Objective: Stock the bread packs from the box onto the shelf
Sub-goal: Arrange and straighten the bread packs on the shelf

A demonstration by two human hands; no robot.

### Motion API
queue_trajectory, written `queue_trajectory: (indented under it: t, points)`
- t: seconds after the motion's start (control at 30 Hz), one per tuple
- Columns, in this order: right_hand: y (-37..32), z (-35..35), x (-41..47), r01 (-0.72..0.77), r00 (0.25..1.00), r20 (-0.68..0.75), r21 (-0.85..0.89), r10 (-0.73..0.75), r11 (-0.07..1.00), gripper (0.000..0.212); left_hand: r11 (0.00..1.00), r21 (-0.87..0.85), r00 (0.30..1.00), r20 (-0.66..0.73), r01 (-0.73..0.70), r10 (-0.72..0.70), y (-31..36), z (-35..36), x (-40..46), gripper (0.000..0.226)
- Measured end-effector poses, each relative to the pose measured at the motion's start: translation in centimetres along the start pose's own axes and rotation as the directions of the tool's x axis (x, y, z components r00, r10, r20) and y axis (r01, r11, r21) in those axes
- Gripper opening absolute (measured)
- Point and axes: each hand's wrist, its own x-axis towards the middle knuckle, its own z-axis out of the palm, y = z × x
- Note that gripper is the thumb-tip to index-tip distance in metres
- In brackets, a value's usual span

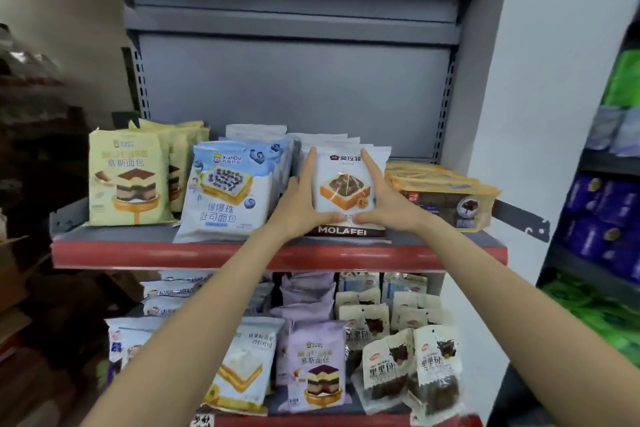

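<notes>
Your left hand point(300, 199) and right hand point(387, 196) clamp the front Molafei pack point(346, 191) upright on a well-filled shelf point(277, 255) — box unseen, remainder unknowable.

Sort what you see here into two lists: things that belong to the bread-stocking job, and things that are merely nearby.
Part of the job:
- white MOLAFEI bread pack
- left hand
- right hand
- grey metal shelf with red front edge

Merely nearby:
- green packets
- purple packets
- brown cardboard box
</notes>
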Motion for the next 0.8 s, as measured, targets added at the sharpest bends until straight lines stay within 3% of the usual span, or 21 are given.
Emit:
queue_trajectory:
  t: [0.17,0.37,0.6,0.8]
  points:
    - [-0.2,0.8,1.0,-0.006,1.0,0.024,0.126,0.003,0.992,0.125,0.982,-0.188,0.999,0.038,-0.012,0.02,-0.4,-0.2,0.6,0.14]
    - [1.0,1.9,2.4,0.033,0.996,-0.087,0.142,-0.021,0.989,0.125,0.971,-0.237,0.998,0.049,-0.018,0.03,-0.4,-0.5,1.1,0.136]
    - [1.5,1.7,2.9,0.114,0.993,-0.061,0.18,-0.105,0.977,0.127,0.975,-0.222,1.0,0.014,-0.001,0.004,-0.8,-0.1,1.7,0.138]
    - [1.4,0.3,1.7,0.104,0.994,-0.01,-0.046,-0.105,0.993,0.115,1.0,-0.021,1.0,-0.02,0.016,-0.016,0.2,-0.7,0.2,0.135]
